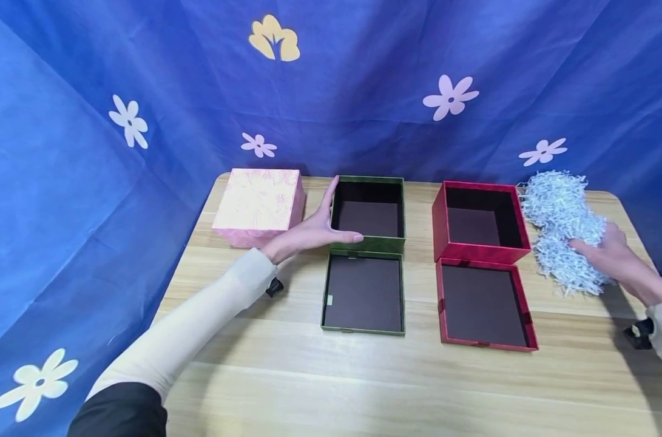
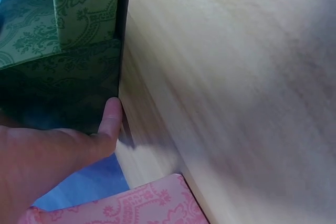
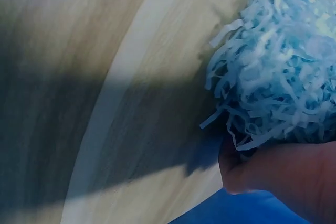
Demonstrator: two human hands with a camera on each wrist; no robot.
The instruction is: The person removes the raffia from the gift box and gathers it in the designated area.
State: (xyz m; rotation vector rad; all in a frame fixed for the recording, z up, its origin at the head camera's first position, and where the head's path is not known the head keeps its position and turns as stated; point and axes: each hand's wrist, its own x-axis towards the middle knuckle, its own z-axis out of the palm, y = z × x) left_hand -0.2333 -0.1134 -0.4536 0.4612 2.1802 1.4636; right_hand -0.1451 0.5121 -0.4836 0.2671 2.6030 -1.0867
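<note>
My left hand [image 1: 311, 229] is spread at the left side of an open green box [image 1: 368, 244], its thumb across the front rim and a straight finger along the left wall. In the left wrist view, the thumb lies against the patterned green wall. At the right end of the table, my right hand [image 1: 614, 255] grips a heap of pale blue shredded paper [image 1: 557, 209]. The right wrist view shows the thumb bent into the paper strands [image 3: 289, 77]; the other fingers are hidden.
A closed pink box [image 1: 260, 200] stands left of the green one. An open red box [image 1: 480, 252] sits between green box and paper. The green lid [image 1: 363, 294] and red lid [image 1: 483, 303] lie inside-up before their boxes. A blue curtain [image 1: 352, 91] hangs behind the table.
</note>
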